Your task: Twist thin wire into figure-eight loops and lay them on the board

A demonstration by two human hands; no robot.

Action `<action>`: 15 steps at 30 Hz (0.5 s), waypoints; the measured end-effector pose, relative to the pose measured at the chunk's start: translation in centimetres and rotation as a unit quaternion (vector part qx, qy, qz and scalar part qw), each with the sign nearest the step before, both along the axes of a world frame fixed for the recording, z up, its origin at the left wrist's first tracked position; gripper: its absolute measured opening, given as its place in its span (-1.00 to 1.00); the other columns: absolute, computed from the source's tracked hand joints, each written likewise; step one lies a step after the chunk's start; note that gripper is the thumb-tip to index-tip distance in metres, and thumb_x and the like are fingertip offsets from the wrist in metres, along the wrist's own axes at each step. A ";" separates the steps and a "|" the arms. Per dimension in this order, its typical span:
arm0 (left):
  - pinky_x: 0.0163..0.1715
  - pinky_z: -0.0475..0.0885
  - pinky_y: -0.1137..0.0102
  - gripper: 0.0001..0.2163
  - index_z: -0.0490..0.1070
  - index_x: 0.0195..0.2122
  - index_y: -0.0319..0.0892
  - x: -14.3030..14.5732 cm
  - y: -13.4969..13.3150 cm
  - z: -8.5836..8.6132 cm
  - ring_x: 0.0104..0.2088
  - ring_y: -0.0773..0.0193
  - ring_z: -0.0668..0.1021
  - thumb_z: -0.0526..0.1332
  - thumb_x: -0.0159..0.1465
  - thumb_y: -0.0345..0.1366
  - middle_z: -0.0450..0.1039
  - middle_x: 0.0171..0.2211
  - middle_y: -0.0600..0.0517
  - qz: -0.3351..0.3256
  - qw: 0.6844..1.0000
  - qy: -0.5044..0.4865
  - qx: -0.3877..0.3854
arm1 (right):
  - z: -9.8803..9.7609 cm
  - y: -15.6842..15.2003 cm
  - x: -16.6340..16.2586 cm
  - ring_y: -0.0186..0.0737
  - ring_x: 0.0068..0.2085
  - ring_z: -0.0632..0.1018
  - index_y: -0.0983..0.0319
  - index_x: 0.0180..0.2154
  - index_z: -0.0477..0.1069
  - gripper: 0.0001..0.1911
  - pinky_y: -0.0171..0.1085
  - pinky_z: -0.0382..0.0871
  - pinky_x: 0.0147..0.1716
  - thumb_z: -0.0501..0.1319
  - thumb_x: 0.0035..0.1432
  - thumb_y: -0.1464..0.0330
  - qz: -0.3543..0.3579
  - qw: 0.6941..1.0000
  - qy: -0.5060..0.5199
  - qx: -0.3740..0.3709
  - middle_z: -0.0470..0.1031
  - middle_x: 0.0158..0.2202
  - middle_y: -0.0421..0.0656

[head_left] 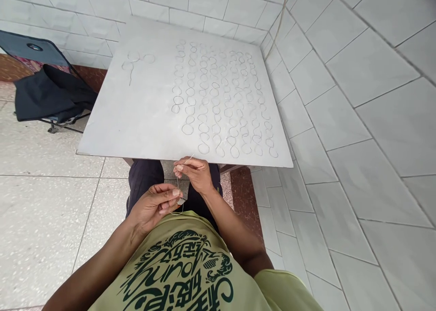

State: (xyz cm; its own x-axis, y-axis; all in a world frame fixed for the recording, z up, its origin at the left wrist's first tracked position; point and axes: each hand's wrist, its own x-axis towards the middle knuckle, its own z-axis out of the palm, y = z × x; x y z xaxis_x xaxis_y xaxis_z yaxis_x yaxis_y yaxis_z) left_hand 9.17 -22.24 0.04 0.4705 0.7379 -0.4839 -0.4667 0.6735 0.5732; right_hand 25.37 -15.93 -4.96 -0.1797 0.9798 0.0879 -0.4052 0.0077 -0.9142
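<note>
Wire (177, 186), thin and pale, runs nearly upright between both hands, just off the near edge of the white board (112, 120). The right hand (194, 174) pinches its upper part, and a short tip pokes far-right. The left hand (153, 206) pinches the lower, curling part. Two pinches probably keep the limp strand taut. Rows of wire loops (218, 102) lie on the board.

Folding chair (34, 52), black cloth (51, 95), tiled wall (357, 97)
</note>
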 end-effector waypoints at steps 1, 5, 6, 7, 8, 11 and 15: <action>-0.67 0.03 0.64 -0.83 0.63 -0.41 -0.34 -0.1 0.0 0.0 -0.64 0.62 0.15 0.53 0.11 -0.34 0.27 -0.62 0.13 -0.003 1.000 -0.004 0.000 | 0.0 0.1 0.0 -0.34 -0.47 0.52 0.19 -0.27 0.69 -0.85 -0.28 0.41 -0.44 0.49 0.14 0.26 -0.001 1.000 0.003 -0.002 0.64 -0.39 -0.18; -0.67 0.03 0.65 -0.83 0.63 -0.41 -0.33 -0.3 -0.2 0.1 -0.65 0.63 0.12 0.52 0.13 -0.32 0.24 -0.62 0.14 -0.014 1.000 -0.020 0.002 | 0.0 0.3 -0.1 -0.33 -0.48 0.51 0.20 -0.27 0.69 -0.84 -0.27 0.41 -0.44 0.49 0.14 0.26 0.002 1.000 0.007 -0.010 0.63 -0.41 -0.18; -0.67 0.03 0.65 -0.83 0.63 -0.41 -0.33 -0.4 -0.2 0.1 -0.65 0.63 0.12 0.52 0.13 -0.32 0.23 -0.62 0.14 -0.019 1.000 -0.025 0.002 | 0.1 0.4 -0.1 -0.33 -0.48 0.51 0.20 -0.26 0.69 -0.84 -0.27 0.41 -0.44 0.48 0.15 0.26 0.003 1.000 0.011 -0.009 0.63 -0.41 -0.18; -0.67 0.04 0.65 -0.83 0.63 -0.41 -0.33 -0.4 -0.3 0.2 -0.65 0.63 0.12 0.52 0.14 -0.32 0.22 -0.63 0.15 -0.024 0.999 -0.031 0.003 | 0.2 0.5 -0.1 -0.32 -0.48 0.51 0.20 -0.25 0.70 -0.85 -0.27 0.42 -0.44 0.47 0.16 0.27 0.002 1.000 0.015 -0.007 0.63 -0.42 -0.18; -0.67 0.04 0.65 -0.84 0.64 -0.41 -0.33 -0.5 -0.4 0.3 -0.66 0.63 0.11 0.51 0.15 -0.32 0.21 -0.64 0.16 -0.029 0.999 -0.038 0.003 | 0.3 0.5 -0.2 -0.32 -0.48 0.52 0.20 -0.24 0.70 -0.85 -0.27 0.42 -0.45 0.46 0.17 0.27 -0.001 1.000 0.018 -0.004 0.63 -0.42 -0.18; -0.68 0.02 0.65 -0.84 0.64 -0.40 -0.32 -0.7 -0.6 0.5 -0.67 0.63 0.10 0.50 0.17 -0.31 0.17 -0.66 0.18 -0.033 0.998 -0.056 0.004 | 0.6 0.5 -0.3 -0.29 -0.47 0.54 0.19 -0.22 0.69 -0.84 -0.26 0.44 -0.45 0.44 0.21 0.25 -0.022 1.000 0.002 0.005 0.64 -0.42 -0.17; -0.69 0.02 0.65 -0.85 0.64 -0.40 -0.32 -1.0 -0.7 0.4 -0.65 0.61 0.08 0.50 0.17 -0.33 0.17 -0.65 0.17 -0.009 0.998 -0.060 0.010 | 0.9 0.0 -0.6 -0.27 -0.44 0.56 0.15 -0.11 0.68 -0.78 -0.23 0.47 -0.43 0.38 0.27 0.20 -0.086 0.993 -0.062 0.042 0.64 -0.40 -0.18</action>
